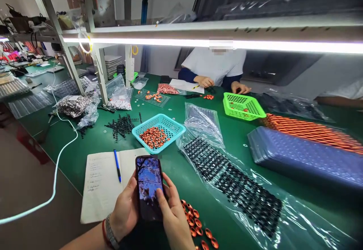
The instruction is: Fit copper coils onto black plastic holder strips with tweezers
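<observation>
A smartphone [149, 189] with a lit lock screen is held upright between both hands above the green table. My left hand [124, 204] wraps round its left edge. On the other side, my right hand [174, 208] grips the right edge, its thumb on the screen. Beneath and to the left lies an open notebook [99, 193] with handwriting and a blue pen [117, 166] on it. Just beyond the phone stands a turquoise basket [173, 133] of orange-and-black ring-shaped parts [154, 137]. More orange parts [195, 219] lie loose beside my right hand.
Black small parts [232, 182] fill a clear plastic bag on the right, near stacked clear trays [300, 159]. A pile of black pieces [121, 126] lies left of the basket. Across the table a person [215, 68] works behind a green basket [244, 112]. A white cable [58, 166] hangs at left.
</observation>
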Action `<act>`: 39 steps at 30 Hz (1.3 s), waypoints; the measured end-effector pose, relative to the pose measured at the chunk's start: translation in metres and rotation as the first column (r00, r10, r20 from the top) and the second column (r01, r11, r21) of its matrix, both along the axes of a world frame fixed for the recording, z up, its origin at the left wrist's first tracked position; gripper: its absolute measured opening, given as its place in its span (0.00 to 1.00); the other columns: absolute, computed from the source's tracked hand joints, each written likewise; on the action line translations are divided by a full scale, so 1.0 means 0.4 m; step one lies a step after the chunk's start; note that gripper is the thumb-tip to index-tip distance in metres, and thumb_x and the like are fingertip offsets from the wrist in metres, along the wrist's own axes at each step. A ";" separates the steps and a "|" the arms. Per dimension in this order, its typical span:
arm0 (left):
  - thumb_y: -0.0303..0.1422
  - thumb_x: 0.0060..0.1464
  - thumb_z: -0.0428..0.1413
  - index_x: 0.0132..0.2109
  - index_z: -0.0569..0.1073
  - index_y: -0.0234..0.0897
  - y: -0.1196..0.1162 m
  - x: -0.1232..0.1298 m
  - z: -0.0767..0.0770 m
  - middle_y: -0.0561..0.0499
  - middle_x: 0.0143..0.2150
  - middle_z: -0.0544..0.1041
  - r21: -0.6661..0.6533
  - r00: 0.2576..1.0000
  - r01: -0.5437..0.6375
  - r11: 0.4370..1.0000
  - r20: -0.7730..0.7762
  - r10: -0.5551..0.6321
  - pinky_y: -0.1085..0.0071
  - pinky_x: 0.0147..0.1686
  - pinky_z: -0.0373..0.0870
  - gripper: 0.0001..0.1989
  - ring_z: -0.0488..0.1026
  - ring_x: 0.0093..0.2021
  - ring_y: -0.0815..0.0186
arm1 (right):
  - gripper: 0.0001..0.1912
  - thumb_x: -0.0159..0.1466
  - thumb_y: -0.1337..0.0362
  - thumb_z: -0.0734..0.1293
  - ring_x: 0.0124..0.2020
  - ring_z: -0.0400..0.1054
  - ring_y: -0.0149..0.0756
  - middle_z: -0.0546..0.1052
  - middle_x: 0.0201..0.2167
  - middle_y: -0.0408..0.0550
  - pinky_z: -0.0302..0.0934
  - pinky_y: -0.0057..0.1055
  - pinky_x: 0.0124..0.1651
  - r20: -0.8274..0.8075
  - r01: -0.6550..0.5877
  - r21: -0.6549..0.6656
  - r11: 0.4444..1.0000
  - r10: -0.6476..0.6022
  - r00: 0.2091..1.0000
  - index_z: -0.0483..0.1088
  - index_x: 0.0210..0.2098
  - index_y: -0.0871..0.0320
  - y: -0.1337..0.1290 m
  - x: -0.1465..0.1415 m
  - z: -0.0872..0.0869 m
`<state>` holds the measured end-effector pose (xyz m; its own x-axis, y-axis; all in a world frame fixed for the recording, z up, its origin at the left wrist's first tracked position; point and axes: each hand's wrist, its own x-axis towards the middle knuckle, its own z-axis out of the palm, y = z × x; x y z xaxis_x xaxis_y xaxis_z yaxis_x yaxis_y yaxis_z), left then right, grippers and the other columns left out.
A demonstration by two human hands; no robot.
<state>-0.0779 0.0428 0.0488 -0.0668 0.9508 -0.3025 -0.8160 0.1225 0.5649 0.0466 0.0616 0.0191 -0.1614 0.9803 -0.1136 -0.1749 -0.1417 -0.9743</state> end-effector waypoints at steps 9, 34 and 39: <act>0.47 0.59 0.58 0.62 0.69 0.43 -0.017 0.008 -0.016 0.44 0.55 0.79 -0.051 0.973 0.193 0.980 0.135 -0.185 0.53 0.63 0.62 0.27 0.72 0.58 0.52 | 0.34 0.63 0.48 0.69 0.66 0.60 0.47 0.65 0.66 0.49 0.59 0.46 0.66 -0.007 0.048 -0.068 0.997 -0.049 0.999 0.59 0.65 0.46 -0.020 0.022 -0.014; 0.47 0.66 0.49 0.58 0.75 0.33 -0.010 0.001 0.004 0.38 0.54 0.78 -0.057 0.943 0.299 0.953 0.171 -0.285 0.59 0.60 0.66 0.25 0.74 0.57 0.53 | 0.37 0.64 0.58 0.72 0.69 0.55 0.44 0.58 0.70 0.44 0.59 0.38 0.65 -0.090 -0.014 -0.020 1.000 0.012 0.996 0.55 0.68 0.40 -0.033 0.037 -0.006; 0.43 0.63 0.55 0.62 0.69 0.47 -0.029 -0.025 0.012 0.43 0.57 0.76 -0.024 0.876 0.472 0.881 0.127 -0.466 0.59 0.43 0.78 0.22 0.76 0.53 0.51 | 0.32 0.65 0.58 0.70 0.70 0.53 0.43 0.59 0.70 0.42 0.59 0.39 0.66 -0.262 -0.054 -0.068 0.996 0.034 0.965 0.59 0.66 0.39 -0.037 0.043 -0.006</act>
